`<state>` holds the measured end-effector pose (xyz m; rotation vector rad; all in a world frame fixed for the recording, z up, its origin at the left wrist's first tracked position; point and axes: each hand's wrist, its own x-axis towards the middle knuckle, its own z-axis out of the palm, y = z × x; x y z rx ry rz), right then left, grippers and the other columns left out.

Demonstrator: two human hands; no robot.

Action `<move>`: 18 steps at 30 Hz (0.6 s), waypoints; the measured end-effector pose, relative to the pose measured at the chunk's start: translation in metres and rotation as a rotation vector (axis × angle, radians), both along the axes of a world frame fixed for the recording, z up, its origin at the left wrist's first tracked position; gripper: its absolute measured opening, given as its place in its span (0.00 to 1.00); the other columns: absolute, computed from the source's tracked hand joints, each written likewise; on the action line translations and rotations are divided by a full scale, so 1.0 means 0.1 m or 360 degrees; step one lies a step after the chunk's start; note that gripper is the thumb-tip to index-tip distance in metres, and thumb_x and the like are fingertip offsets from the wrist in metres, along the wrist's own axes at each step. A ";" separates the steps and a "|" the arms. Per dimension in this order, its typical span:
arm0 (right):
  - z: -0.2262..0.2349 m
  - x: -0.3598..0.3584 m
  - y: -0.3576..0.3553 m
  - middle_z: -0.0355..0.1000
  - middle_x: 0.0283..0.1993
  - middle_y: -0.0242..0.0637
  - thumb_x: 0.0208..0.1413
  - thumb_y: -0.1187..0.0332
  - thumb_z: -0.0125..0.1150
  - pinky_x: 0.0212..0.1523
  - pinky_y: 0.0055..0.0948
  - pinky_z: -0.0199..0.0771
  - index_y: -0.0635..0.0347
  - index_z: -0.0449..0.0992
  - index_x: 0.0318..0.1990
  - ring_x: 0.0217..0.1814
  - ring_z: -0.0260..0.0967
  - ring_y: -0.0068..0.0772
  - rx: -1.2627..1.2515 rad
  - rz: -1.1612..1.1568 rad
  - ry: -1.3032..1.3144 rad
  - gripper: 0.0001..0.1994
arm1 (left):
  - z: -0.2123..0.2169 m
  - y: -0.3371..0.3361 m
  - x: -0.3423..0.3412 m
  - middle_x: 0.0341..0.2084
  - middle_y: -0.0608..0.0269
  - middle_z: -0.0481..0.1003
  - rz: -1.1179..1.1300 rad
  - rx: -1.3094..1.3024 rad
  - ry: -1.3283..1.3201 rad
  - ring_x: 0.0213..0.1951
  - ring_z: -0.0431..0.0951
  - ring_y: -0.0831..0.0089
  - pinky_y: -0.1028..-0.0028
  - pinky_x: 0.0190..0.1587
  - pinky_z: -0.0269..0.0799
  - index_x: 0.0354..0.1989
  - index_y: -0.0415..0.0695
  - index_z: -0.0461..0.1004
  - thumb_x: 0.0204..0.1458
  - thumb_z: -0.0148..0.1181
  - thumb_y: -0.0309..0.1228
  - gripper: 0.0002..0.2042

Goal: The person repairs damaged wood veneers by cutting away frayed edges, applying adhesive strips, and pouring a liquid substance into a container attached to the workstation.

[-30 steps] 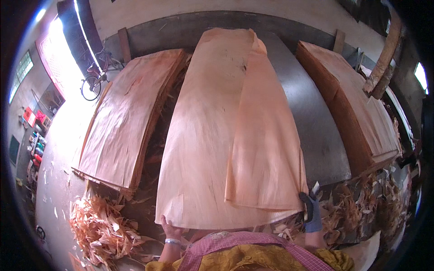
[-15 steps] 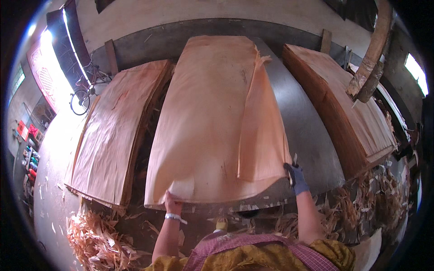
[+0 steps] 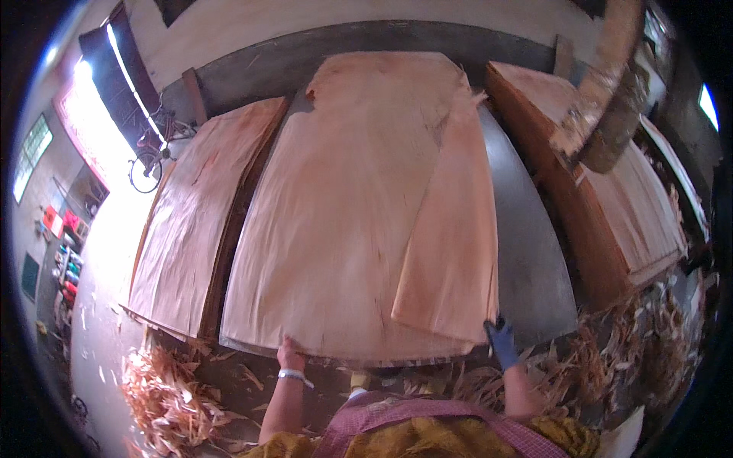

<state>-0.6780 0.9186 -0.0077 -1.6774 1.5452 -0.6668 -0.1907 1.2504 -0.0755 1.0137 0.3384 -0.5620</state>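
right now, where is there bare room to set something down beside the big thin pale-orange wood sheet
Bare strip: the smooth grey tabletop, between the thin pale-orange wood sheet and the thick reddish-brown wood stack at right; the blue-gloved right hand is at its near end. Crowded: near left, where curly tan shavings are heaped.

The thin wood sheet [image 3: 328, 229], pale tan and faintly wrinkled, lies nearly flat mid-frame on the grey surface [image 3: 531, 259]; a narrower, pinker layer [image 3: 454, 237] covers its right side, ragged toward the top.
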 end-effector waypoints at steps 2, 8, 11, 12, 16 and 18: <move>0.10 0.13 -0.48 0.74 0.49 0.55 0.51 0.54 0.69 0.52 0.36 0.71 0.71 0.70 0.54 0.53 0.72 0.44 0.0079 0.0099 0.0054 0.31 | -0.07 -0.08 0.20 0.28 0.68 0.74 -0.0056 0.0258 -0.0062 0.33 0.74 0.68 0.63 0.38 0.72 0.33 0.47 0.72 0.63 0.51 0.41 0.12; 0.37 -0.36 -0.80 0.78 0.41 0.53 0.54 0.46 0.62 0.44 0.44 0.73 0.67 0.77 0.48 0.43 0.76 0.52 0.0294 -0.0053 -0.0041 0.29 | -0.38 -0.20 -0.24 0.19 0.70 0.67 -0.0095 -0.0075 -0.0043 0.19 0.67 0.74 0.70 0.19 0.63 0.28 0.49 0.69 0.60 0.57 0.39 0.11; 0.17 -0.90 -0.73 0.77 0.40 0.56 0.56 0.46 0.60 0.41 0.47 0.73 0.67 0.77 0.42 0.40 0.75 0.59 -0.0289 -0.0282 0.0526 0.26 | -0.18 -0.93 -0.76 0.21 0.72 0.70 0.0094 0.0224 0.0167 0.22 0.70 0.75 0.71 0.23 0.66 0.29 0.49 0.71 0.60 0.57 0.38 0.09; 0.37 -0.72 -0.69 0.75 0.38 0.57 0.58 0.46 0.58 0.39 0.47 0.72 0.67 0.77 0.39 0.39 0.74 0.60 -0.0232 -0.0174 0.0588 0.25 | -0.10 -0.87 -0.75 0.22 0.73 0.70 0.0169 0.0284 0.0157 0.23 0.70 0.76 0.71 0.24 0.66 0.30 0.49 0.71 0.60 0.58 0.38 0.09; 0.44 -0.56 -0.92 0.76 0.40 0.56 0.58 0.48 0.59 0.40 0.46 0.73 0.66 0.75 0.42 0.42 0.74 0.59 -0.0280 -0.0216 0.0473 0.24 | -0.14 -0.83 -0.58 0.25 0.71 0.73 0.0153 0.0344 0.0088 0.27 0.73 0.75 0.68 0.32 0.71 0.30 0.46 0.73 0.59 0.59 0.36 0.09; 0.45 -0.63 -0.72 0.76 0.42 0.55 0.57 0.50 0.62 0.42 0.45 0.73 0.66 0.73 0.46 0.44 0.74 0.58 -0.0609 -0.0350 0.0307 0.24 | -0.12 -0.91 -0.63 0.24 0.71 0.73 0.0210 0.0400 0.0009 0.26 0.72 0.75 0.69 0.32 0.72 0.28 0.46 0.73 0.59 0.59 0.34 0.09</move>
